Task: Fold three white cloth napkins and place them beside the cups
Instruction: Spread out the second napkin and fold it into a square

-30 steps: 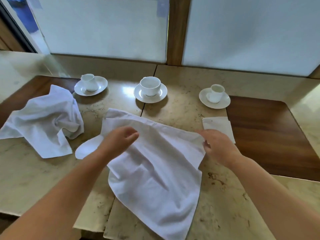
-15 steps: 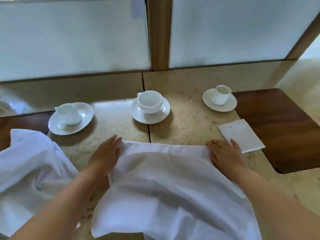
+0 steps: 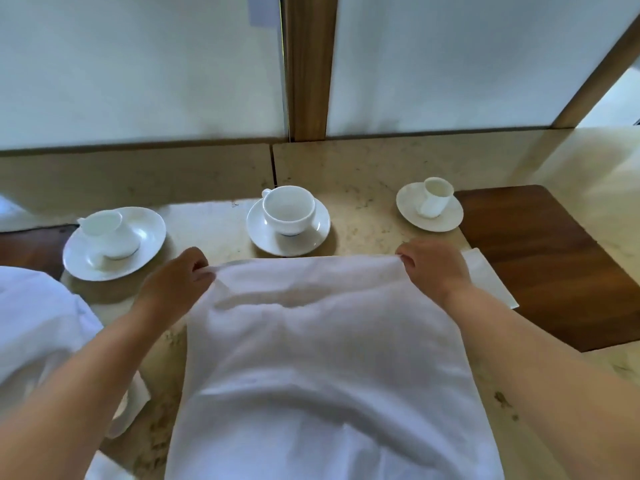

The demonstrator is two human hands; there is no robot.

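— Looking down from the head camera, what's the biggest thing you've got?

— I see the marble worktop (image 3: 367,188), with a dark wood inlay (image 3: 547,258) at its right edge. On it, stretched from the near edge toward the middle, lies the open white napkin (image 3: 322,368), wrinkled and partly lifted along its far edge.

— Who has it?

— Both hands. The left hand (image 3: 176,282) is closed on the napkin's far left corner, fingers curled round the cloth. The right hand (image 3: 433,268) pinches the far right corner, thumb and fingers shut on the fabric. The far edge runs taut between them, just in front of the middle saucer.

— Other cloths?

— A crumpled napkin (image 3: 38,327) sits heaped at the worktop's left edge, under my left forearm. A folded napkin (image 3: 491,282) lies flat near the right edge, half on the marble and half on the wood inlay, partly hidden behind the right hand.

— And the cups?

— Three, in a row along the far side, each on a saucer. The left cup (image 3: 107,233) near the far left, the middle cup (image 3: 289,209) at the centre, the small right cup (image 3: 434,197) just beyond the folded napkin. All look empty.
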